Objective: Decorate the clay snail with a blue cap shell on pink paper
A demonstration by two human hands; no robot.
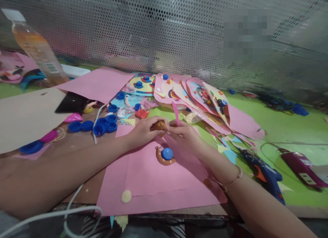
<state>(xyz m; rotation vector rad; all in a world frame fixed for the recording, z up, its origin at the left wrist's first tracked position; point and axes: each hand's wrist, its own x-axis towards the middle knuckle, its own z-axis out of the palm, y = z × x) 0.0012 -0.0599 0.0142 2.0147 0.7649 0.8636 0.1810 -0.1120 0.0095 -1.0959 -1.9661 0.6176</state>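
My left hand (143, 131) is closed around a brown lump of modelling clay (159, 125), with clear plastic wrap showing at its right end. My right hand (188, 137) meets the lump there, its fingertips pinched at the wrap. A slim pink plastic clay tool (175, 112) stands up out of the right hand. Below both hands lies a pink paper sheet (146, 176). On it rests a curved brown clay piece (161, 160) with small white rings, hugging a blue dome (167, 153). A pale round disc (126, 196) lies near the sheet's lower left.
Several blue caps (99, 128) sit left, beside a white cable (95, 135). Decorated paper cards (184, 91) are piled behind. A drink bottle (38, 50) stands back left. At right are a dark blue tool (266, 178) and a purple power strip (302, 166). Perforated metal (128, 29) forms the back.
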